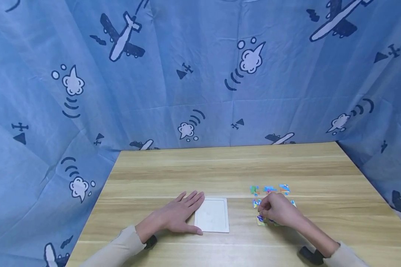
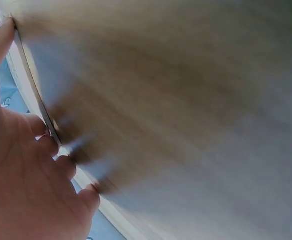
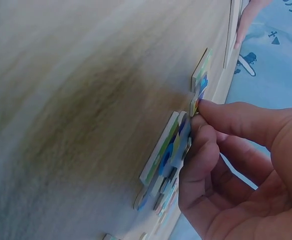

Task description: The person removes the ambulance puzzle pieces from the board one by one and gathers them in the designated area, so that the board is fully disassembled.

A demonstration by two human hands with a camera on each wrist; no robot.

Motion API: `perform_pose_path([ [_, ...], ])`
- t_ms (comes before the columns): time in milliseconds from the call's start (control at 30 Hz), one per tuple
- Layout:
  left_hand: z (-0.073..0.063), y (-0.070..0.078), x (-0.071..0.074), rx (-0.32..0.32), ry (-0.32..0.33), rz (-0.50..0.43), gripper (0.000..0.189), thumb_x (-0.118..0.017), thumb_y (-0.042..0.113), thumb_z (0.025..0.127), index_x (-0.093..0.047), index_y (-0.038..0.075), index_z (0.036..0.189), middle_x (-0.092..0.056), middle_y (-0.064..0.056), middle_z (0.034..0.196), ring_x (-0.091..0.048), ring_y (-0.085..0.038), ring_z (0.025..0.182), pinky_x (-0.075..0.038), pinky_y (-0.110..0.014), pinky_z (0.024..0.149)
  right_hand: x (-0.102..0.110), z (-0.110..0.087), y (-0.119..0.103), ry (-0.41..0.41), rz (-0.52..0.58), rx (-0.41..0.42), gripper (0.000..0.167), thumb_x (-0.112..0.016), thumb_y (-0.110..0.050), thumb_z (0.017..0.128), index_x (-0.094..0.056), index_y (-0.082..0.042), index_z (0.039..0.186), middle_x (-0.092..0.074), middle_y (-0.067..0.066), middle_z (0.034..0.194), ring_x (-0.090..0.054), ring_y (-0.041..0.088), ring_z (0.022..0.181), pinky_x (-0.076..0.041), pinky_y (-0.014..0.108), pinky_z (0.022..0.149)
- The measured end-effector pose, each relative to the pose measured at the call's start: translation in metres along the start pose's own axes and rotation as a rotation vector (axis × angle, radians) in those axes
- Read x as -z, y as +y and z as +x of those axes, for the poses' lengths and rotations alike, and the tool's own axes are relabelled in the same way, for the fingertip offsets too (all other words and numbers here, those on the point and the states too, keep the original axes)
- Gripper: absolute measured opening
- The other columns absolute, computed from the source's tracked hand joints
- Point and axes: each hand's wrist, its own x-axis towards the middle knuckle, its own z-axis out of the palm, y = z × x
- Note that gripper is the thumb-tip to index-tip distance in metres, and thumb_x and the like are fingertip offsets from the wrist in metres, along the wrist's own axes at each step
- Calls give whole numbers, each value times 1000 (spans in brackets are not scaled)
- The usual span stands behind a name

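Observation:
My left hand (image 1: 182,215) lies spread at the left edge of a white square puzzle tray (image 1: 212,216), fingertips at its upper corner and thumb by its lower one. In the left wrist view, the fingers (image 2: 47,145) reach along the tray's edge. Over several colourful puzzle pieces (image 1: 284,188), my right hand (image 1: 280,209) has its thumb and index finger together at the lower-left puzzle piece (image 1: 261,221), pinching its edge. In the right wrist view, the thumb tip hides part of that green and blue piece (image 3: 200,72). The hand covers the middle of the group.
The pieces lie in loose rows on a wood-grain table (image 1: 173,170), right of the tray. Blue curtains (image 1: 204,85) printed with planes and clouds hang behind the table and on both sides. Dark wrist devices (image 1: 310,256) sit under the cuffs.

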Motion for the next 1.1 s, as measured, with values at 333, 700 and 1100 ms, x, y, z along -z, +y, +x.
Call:
perform_pose_path([
  [333, -1, 0, -2, -1, 14, 2, 114, -46, 86, 92, -3, 17, 171, -2, 2, 180, -4, -20, 168, -8, -52, 137, 22, 7, -3, 35, 19, 3, 11, -76, -5, 91, -79, -12, 84, -73, -5, 77, -58, 2, 67, -56, 26, 68],
  [700, -4, -5, 19, 41, 41, -45, 115, -51, 83, 92, -6, 12, 171, -7, -7, 180, -8, -26, 167, -15, -52, 136, 87, 17, -11, 343, 1, 31, 17, -77, -23, 98, -80, -9, 107, -80, 6, 97, -68, 4, 81, -56, 20, 69],
  [1100, -4, -35, 62, 180, 217, 10, 108, -53, 79, 94, -12, 15, 171, -12, -13, 178, -15, -50, 162, -21, -74, 126, 124, 22, 6, 575, 135, 2, 48, -73, -36, 100, -67, -5, 136, -70, 22, 130, -52, -26, 95, -46, 0, 75],
])
